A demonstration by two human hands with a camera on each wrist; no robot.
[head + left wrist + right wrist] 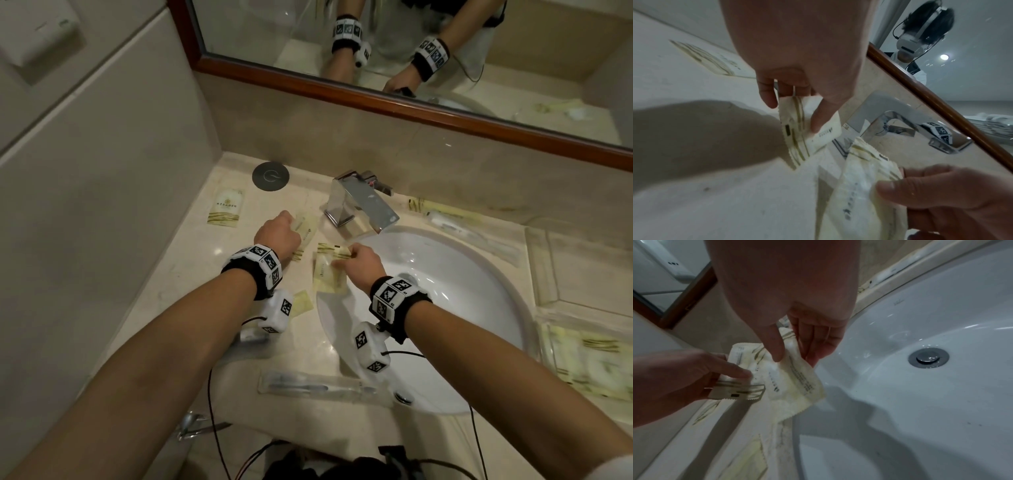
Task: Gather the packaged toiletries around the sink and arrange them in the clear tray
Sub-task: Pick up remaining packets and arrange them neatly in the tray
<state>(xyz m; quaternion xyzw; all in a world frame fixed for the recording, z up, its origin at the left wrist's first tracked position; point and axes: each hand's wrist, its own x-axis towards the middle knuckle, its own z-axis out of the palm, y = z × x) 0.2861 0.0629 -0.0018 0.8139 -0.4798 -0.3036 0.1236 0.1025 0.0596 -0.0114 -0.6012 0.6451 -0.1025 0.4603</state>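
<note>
I am wearing black wristbands (251, 274) studded with white blocks bearing black-and-white square markers, one on each bare forearm. White camera housings (369, 346) are hanging beneath both wrists, thin black cables (214, 404) are trailing from them, and a white headset (916, 40) is covering my eyes.

Sink (479, 342) sat centre-right in counter (171, 274); faucet (359, 202) behind it; clear tray (582, 291) at right edge; packet (226, 207) near back-left corner; toothbrush pack (315, 385) along front edge.
</note>
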